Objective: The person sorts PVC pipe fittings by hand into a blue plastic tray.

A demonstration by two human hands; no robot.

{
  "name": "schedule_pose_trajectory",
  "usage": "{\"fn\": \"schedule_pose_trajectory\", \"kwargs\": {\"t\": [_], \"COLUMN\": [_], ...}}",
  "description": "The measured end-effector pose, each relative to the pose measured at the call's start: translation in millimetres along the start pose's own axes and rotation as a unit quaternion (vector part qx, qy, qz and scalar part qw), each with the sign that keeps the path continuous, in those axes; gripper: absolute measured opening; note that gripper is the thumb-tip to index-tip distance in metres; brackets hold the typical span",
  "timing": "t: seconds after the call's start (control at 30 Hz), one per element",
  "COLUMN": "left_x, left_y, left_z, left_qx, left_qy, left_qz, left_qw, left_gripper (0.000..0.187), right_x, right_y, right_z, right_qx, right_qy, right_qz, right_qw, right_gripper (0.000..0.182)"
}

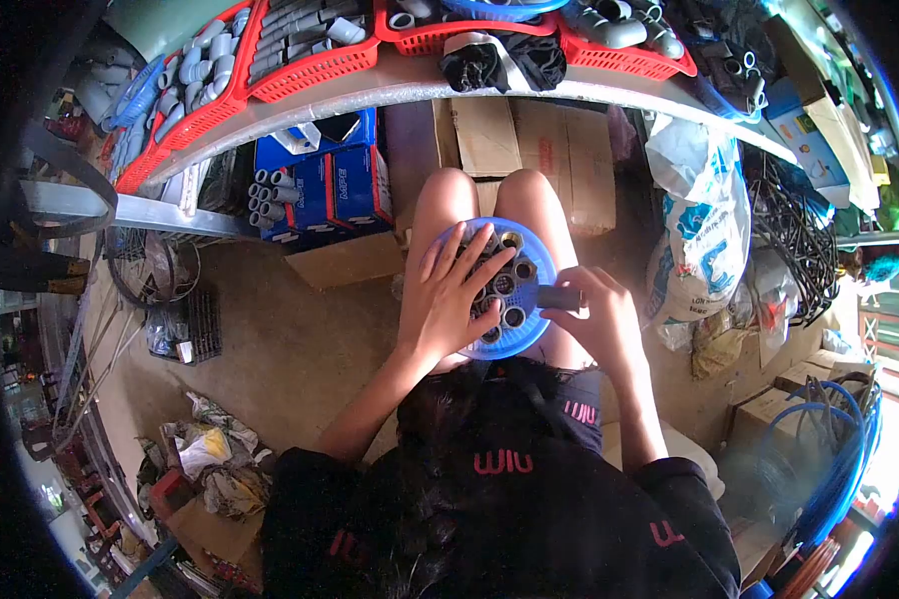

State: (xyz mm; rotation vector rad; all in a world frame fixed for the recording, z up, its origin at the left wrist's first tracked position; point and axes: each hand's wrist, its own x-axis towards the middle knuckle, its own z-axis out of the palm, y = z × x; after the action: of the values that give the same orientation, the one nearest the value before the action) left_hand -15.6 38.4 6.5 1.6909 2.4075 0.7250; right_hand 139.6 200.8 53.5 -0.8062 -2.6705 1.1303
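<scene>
A round blue plastic basket (537, 245) rests on the person's lap. Several grey pipe fittings (512, 316) stand in it with their round openings facing up. My left hand (454, 295) lies over the basket's left side, fingers spread across the fittings, and covers some of them. At the basket's right rim, my right hand (606, 311) pinches a grey pipe fitting (559, 298) between thumb and fingers. That fitting lies sideways, with one end over the rim.
Red baskets (315, 75) of grey fittings line the shelf ahead. Under it are blue boxes (335, 185) and cardboard boxes (584, 170). A white sack (699, 240) stands at right, near blue hose coils (839, 469). Crumpled bags (215, 454) lie at lower left.
</scene>
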Motion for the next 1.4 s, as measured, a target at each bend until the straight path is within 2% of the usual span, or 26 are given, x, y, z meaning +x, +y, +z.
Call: {"fn": "schedule_pose_trajectory", "kwargs": {"t": [0.1,0.2,0.37,0.57,0.77,0.87,0.97,1.0,1.1,1.13,1.23,1.27,1.4], "left_x": [0,-1,-1,0,-1,-1,-1,-1,-2,-2,-1,-1,-2], "left_y": [1,1,0,0,-2,-2,-3,-3,-4,-3,-4,-4,-2], "left_z": [-1,-1,-3,-1,1,1,2,2,2,2,3,4,3], "left_qx": [-0.001,-0.005,-0.014,-0.018,-0.020,-0.020,-0.021,-0.022,-0.022,-0.020,-0.022,-0.024,-0.013], "left_qy": [0.000,-0.001,-0.001,0.008,0.011,0.014,0.015,0.012,0.010,0.013,0.017,0.018,0.013], "left_qz": [-0.002,-0.006,-0.002,0.002,-0.004,-0.006,0.001,0.001,0.001,0.002,0.006,0.008,0.005], "left_qw": [1.000,1.000,1.000,1.000,1.000,1.000,1.000,1.000,1.000,1.000,1.000,1.000,1.000], "left_gripper": [0.066,0.067,0.069,0.070,0.072,0.073,0.074,0.074,0.074,0.074,0.074,0.074,0.075], "right_x": [2,5,2,-2,-1,-2,-3,-5,-10,-15,-26,-27,-25], "right_y": [-1,6,5,15,23,29,21,20,16,19,12,16,16], "right_z": [16,33,38,50,59,65,59,56,45,42,44,55,66], "right_qx": [-0.038,-0.006,-0.041,-0.083,-0.026,-0.007,0.012,0.063,0.057,0.080,0.007,-0.009,-0.033], "right_qy": [-0.015,-0.007,0.006,0.108,0.141,0.123,0.122,0.082,0.135,0.111,0.068,0.086,0.093], "right_qz": [-0.004,-0.018,-0.037,-0.114,-0.136,-0.140,-0.097,-0.052,-0.115,-0.123,-0.126,-0.137,-0.125], "right_qw": [0.999,1.000,0.998,0.984,0.980,0.982,0.988,0.993,0.983,0.983,0.990,0.987,0.987], "right_gripper": [0.042,0.037,0.033,0.020,0.013,0.019,0.021,0.026,0.027,0.035,0.042,0.045,0.042]}}
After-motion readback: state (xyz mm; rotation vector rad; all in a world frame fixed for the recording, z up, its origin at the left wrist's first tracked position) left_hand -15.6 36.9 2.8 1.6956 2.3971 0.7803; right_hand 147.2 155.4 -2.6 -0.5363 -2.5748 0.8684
